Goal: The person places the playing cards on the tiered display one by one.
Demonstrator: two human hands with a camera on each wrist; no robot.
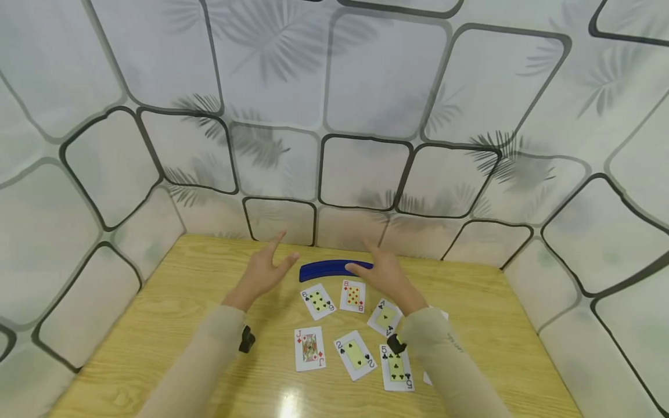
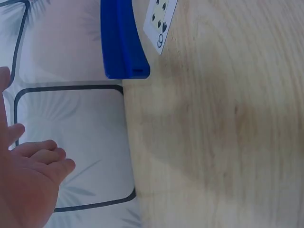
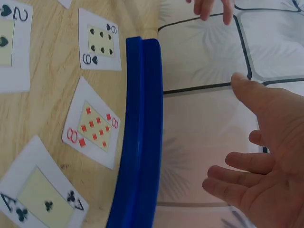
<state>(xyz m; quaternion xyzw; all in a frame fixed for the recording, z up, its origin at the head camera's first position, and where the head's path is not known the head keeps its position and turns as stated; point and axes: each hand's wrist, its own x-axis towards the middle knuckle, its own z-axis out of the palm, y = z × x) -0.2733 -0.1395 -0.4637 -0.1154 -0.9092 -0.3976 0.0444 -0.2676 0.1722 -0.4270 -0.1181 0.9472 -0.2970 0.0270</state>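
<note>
A curved blue card holder (image 1: 324,269) lies at the back of the wooden table. To its left my left hand (image 1: 261,274) is held in the air, thumb and fingers spread around nothing. My right hand (image 1: 385,276) hovers over the holder's right end, empty too; its fingers look relaxed in the right wrist view. In front of the holder lie face-up cards: a six of spades (image 1: 318,301), an eight of diamonds (image 1: 352,296) and an ace of clubs (image 1: 385,317). Nearer are a jack of diamonds (image 1: 310,349), a two of spades (image 1: 355,355) and a five of clubs (image 1: 396,368).
White card edges (image 1: 427,378) show beside my right forearm, which hides the rest of them. A patterned fabric wall (image 1: 360,174) rises behind the table (image 1: 172,302) and along both sides. Each wrist wears a small black device (image 1: 247,339).
</note>
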